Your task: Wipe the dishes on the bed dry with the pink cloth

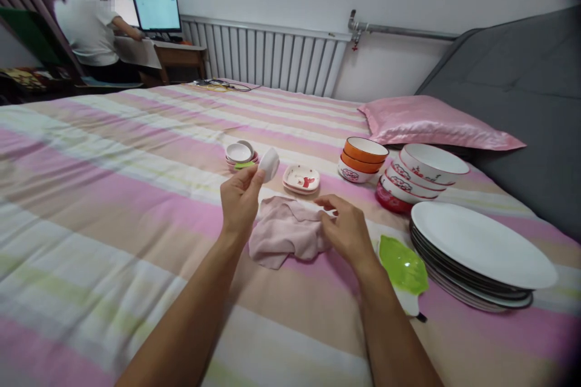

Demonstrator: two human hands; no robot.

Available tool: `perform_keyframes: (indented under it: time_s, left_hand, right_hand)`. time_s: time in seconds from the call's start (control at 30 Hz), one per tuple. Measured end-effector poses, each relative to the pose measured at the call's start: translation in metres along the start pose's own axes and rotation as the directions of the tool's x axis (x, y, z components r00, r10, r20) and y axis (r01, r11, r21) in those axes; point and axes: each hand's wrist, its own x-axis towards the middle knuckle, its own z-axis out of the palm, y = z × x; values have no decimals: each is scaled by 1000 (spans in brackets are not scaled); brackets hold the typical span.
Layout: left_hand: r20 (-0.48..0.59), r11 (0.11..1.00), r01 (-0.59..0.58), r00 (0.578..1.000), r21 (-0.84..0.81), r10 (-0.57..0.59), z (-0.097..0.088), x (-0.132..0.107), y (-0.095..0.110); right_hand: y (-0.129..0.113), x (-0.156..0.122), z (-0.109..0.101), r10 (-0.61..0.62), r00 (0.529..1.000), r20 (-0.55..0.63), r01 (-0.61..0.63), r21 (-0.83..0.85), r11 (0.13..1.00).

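Note:
My left hand [241, 198] pinches a small white dish [269, 164] by its edge and holds it up above the bed. Low over the bed, my right hand [345, 227] has its fingers closed on the right edge of a crumpled pink cloth [290, 233]. Just beyond the cloth sits a short stack of square dishes [301, 179] with a red figure printed inside. Behind my left hand is a group of small round dishes [238, 152], with a bit of green showing at the front.
Right of my hands stand orange-topped bowls [363, 160], larger white bowls [420, 169], a pile of plates [483, 248] and a green leaf-shaped dish [403, 266]. A pink pillow [436, 121] lies behind. A person [88, 24] sits at a desk, far left.

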Motion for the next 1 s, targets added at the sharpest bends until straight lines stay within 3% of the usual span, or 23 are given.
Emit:
perform_keyframes:
  time_s: [0.13, 0.3, 0.63, 0.87, 0.93, 1.0]
  left_hand:
    - [61, 999, 42, 997, 0, -42, 4, -6, 1]
    - [138, 991, 132, 982, -23, -128, 6, -13, -1]
    - [205, 939, 325, 932, -112, -298, 13, -21, 0]
    - [216, 917, 379, 912, -122, -348, 13, -24, 0]
    - [217, 917, 383, 910, -114, -353, 14, -24, 1]
    - [210, 921, 376, 913, -101, -350, 14, -24, 2]
  right_hand:
    - [-6, -7, 22, -104, 989, 108, 107, -23, 994]
    - [2, -9, 37, -2, 977, 214, 17, -68, 998]
    - [2, -1, 30, 165, 986, 22, -166, 137, 976]
    - [11, 4, 17, 292, 932, -216, -225, 288, 931]
    - [9, 4, 13, 322, 919, -229, -208, 412, 887]
    - [5, 5, 9, 384, 909, -162, -200, 638, 744]
